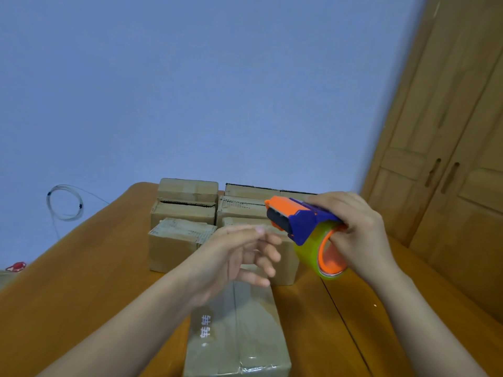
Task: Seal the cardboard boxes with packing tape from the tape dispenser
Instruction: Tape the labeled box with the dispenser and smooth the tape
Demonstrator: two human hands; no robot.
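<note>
My right hand point(356, 235) grips a blue and orange tape dispenser point(296, 221) with a yellowish roll of tape point(315, 254), held in the air above the table. My left hand point(239, 257) hovers just left of it, fingers spread and loosely bent, holding nothing. Below my hands a cardboard box point(239, 336) lies on the wooden table point(81, 281), with shiny tape along its top seam and near end. Behind it several cardboard boxes point(182, 229) stand in a cluster; the back ones point(187, 197) show gaps at their flaps.
A coil of thin clear cable point(64, 202) hangs at the blue wall on the left. A small red object point(17, 266) lies at the table's left edge. Wooden cabinet doors point(446, 159) stand at the right.
</note>
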